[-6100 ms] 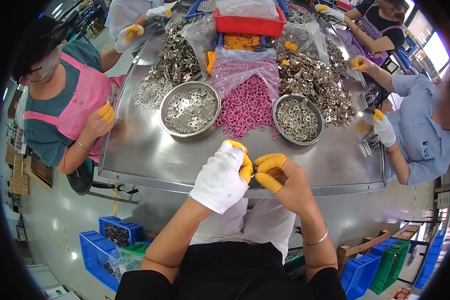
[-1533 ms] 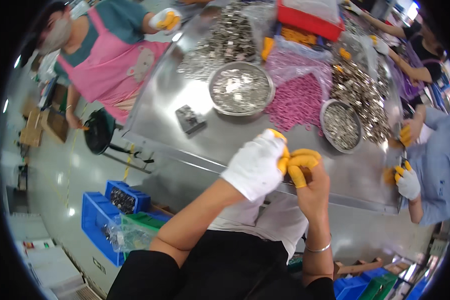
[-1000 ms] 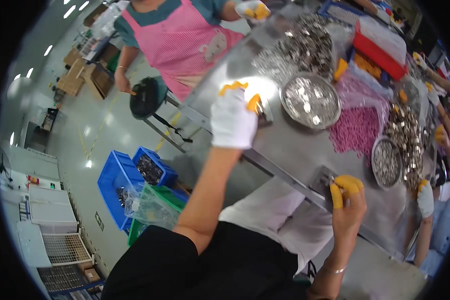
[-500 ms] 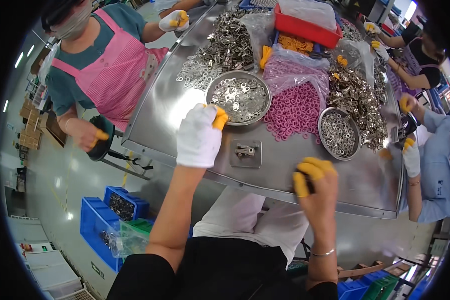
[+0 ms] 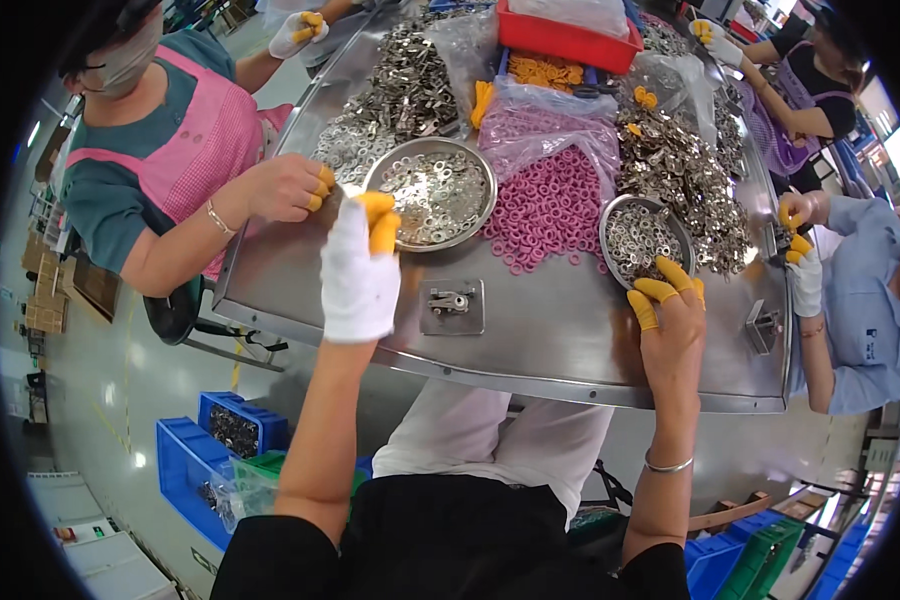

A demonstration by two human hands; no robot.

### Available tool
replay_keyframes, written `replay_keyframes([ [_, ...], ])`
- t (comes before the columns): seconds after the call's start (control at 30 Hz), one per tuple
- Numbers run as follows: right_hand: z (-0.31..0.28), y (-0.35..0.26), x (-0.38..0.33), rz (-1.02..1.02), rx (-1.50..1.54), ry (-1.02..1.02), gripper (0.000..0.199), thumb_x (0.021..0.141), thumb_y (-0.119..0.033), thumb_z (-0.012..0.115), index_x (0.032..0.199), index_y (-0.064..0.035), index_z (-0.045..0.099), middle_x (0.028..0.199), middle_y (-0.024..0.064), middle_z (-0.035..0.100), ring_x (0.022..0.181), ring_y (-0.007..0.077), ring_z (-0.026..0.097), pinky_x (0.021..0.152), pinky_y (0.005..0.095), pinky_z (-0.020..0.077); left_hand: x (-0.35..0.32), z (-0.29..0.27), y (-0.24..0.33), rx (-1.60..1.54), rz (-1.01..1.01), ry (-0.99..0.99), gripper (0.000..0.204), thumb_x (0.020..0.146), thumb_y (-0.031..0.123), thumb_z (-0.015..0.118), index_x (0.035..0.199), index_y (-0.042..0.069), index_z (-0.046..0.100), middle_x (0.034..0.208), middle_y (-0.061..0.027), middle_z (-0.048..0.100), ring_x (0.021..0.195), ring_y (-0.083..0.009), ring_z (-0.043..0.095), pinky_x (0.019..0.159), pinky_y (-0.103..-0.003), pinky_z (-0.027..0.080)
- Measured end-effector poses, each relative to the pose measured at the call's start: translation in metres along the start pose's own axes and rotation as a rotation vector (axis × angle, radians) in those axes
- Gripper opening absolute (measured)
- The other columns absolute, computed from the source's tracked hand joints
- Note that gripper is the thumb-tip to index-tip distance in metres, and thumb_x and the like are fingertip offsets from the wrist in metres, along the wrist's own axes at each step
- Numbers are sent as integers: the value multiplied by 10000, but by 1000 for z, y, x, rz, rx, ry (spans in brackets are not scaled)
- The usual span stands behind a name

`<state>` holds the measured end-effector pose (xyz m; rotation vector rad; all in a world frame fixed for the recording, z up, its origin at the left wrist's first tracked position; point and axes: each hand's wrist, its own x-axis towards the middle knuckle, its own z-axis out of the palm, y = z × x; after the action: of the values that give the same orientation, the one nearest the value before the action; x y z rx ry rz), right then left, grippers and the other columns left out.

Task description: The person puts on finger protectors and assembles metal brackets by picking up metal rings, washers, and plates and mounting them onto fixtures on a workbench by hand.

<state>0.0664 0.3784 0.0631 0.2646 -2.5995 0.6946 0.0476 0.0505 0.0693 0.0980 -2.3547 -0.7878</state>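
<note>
My left hand [image 5: 358,275], in a white glove with yellow fingertips, is at the near left rim of the large round metal bowl [image 5: 489,205]. Its fingers are bent together; what they hold, if anything, is hidden. Flat silver washers [image 5: 435,185] lie in that bowl. My right hand [image 5: 670,325], bare with yellow finger covers, reaches over the near rim of a smaller metal bowl [image 5: 689,250] of small silver rings [image 5: 645,235]. Its fingers are spread, tips at the rings. Between my hands, a metal clip [image 5: 450,300] sits on a small square plate [image 5: 470,322].
Pink rings [image 5: 550,210] are heaped behind the plate, beside piles of metal clips [image 5: 680,180]. A red tray [image 5: 570,38] stands farther back. At left, a co-worker's hand [image 5: 295,188] is close to my left hand. A small metal bracket [image 5: 763,328] stands at right.
My right hand has moved from the table's front edge up to the small bowl. My left hand remains by the large bowl. The left co-worker's hand has come in over the table.
</note>
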Motion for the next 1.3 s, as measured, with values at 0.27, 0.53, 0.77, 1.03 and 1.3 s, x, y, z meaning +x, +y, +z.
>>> replay_keyframes([
  [0.27, -11, -34, 4, 378, 656, -41, 156, 858, -16, 667, 1002, -36, 720, 960, 66, 693, 808, 148, 615, 751, 270, 499, -45, -3, 58, -602, -304, -416, 289, 825, -100, 489, 1045, 48, 605, 841, -78, 650, 708, -175, 600, 682, -314, 492],
  [0.53, 10, -89, -19, 488, 943, -465, 175, 864, -47, 686, 1036, -23, 712, 765, 4, 653, 603, 66, 501, 559, 205, 435, -53, 9, 72, -679, -352, -541, 241, 812, -88, 544, 991, 34, 649, 854, -78, 654, 722, -180, 606, 687, -288, 491],
  [0.77, 3, -73, 0, 439, 896, -606, 277, 862, -69, 690, 1138, -59, 685, 709, 2, 621, 534, 115, 506, 521, 248, 438, -49, -10, 67, -813, -570, -681, 217, 800, -40, 609, 999, 32, 657, 975, -75, 662, 794, -200, 621, 730, -278, 497],
  [1.03, 30, -60, -13, -62, -90, -63, 275, 821, -83, 697, 1095, -83, 674, 800, 62, 639, 602, 237, 577, 589, 320, 478, -37, -3, 86, -275, -28, -824, 219, 775, 10, 651, 993, 36, 661, 1129, -50, 648, 866, -228, 640, 746, -324, 517],
  [1.3, 21, -60, -15, 111, 253, -141, 172, 834, -83, 690, 1000, -60, 653, 910, 83, 623, 754, 214, 597, 633, 325, 492, -42, 8, 77, -671, -234, -868, 282, 759, -48, 618, 1022, 43, 662, 1153, -44, 642, 901, -211, 635, 757, -295, 521],
])
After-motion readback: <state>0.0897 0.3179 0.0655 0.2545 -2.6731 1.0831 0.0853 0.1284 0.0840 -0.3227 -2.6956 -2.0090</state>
